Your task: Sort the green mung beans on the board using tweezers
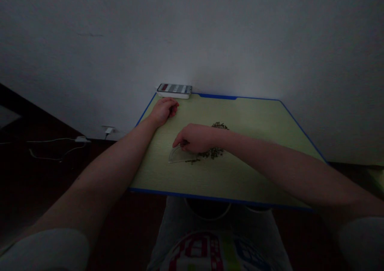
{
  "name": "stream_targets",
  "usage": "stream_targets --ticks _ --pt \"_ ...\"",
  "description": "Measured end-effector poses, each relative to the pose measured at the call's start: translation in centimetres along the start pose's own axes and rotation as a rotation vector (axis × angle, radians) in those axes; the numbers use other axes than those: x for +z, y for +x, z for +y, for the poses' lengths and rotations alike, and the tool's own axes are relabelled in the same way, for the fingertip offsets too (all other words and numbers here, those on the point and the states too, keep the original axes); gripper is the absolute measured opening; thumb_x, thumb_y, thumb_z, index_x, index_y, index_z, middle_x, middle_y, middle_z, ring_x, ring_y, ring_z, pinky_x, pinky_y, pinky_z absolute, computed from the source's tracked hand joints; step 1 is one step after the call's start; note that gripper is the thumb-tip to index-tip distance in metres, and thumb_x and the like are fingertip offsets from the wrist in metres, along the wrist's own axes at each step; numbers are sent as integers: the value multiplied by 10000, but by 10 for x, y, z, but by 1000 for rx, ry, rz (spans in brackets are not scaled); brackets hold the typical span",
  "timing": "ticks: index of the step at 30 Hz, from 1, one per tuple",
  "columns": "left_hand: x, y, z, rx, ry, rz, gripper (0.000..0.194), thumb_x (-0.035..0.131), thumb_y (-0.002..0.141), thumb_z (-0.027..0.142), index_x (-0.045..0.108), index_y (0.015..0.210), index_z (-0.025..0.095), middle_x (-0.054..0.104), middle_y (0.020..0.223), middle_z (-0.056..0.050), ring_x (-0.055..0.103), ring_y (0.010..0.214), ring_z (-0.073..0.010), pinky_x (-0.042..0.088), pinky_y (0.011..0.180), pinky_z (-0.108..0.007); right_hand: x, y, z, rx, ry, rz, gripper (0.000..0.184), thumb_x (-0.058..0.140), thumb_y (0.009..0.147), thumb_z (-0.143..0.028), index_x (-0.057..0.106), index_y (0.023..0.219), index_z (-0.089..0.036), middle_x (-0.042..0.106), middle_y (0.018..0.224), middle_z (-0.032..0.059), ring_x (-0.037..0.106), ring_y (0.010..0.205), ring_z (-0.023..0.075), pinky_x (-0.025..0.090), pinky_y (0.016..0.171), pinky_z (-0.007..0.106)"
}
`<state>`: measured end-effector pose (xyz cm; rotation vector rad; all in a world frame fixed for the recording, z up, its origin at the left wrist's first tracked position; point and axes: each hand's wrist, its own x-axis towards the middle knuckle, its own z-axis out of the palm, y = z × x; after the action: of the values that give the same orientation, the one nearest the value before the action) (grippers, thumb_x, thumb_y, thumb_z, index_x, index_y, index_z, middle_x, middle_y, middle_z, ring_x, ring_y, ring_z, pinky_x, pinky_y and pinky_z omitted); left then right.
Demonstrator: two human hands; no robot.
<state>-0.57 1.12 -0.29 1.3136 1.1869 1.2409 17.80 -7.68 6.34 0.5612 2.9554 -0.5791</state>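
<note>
Brown granules (213,153) beside clear curved piece (181,156)

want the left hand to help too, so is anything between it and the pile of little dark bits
Yes, partly. The right hand, with the clear plastic piece at its fingers, lies between the left hand and the near part of the pile. Nothing visible stands between the left hand and the pile's far edge.
</note>
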Motion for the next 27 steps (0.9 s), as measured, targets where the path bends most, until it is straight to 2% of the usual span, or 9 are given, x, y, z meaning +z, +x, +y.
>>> stream_targets --ticks 10,16,22,27 --pt "0 1 -2 7 -43 -5 97 561 669 267 558 652 171 502 494 25 431 381 -84 272 353 -226 4 -29 -9 73 -31 -17 413 569 805 -117 684 1196 -187 746 1020 88 672 905 218 439 789 294" --pt "1 1 -1 11 -40 12 98 554 664 258 567 649 163 506 494 28 433 376 -80 287 352 -221 4 -49 -12 133 -1 -25 375 551 824 -115 701 1160 -188 747 1014 76 673 874 192 443 768 267" --pt "2 0 0 5 -44 12 91 550 667 251 566 652 163 507 501 28 431 379 -78 282 354 -218 11 -69 -5 141 21 66 363 531 833 -109 699 1148 -177 743 1023 77 665 917 203 437 792 279" --pt "1 0 0 -6 -19 4 84 532 679 246 553 656 168 504 493 27 435 386 -77 293 371 -209 18 -89 -4 224 -4 159 385 523 833 -107 691 1165 -204 742 1013 69 663 900 207 436 778 287"
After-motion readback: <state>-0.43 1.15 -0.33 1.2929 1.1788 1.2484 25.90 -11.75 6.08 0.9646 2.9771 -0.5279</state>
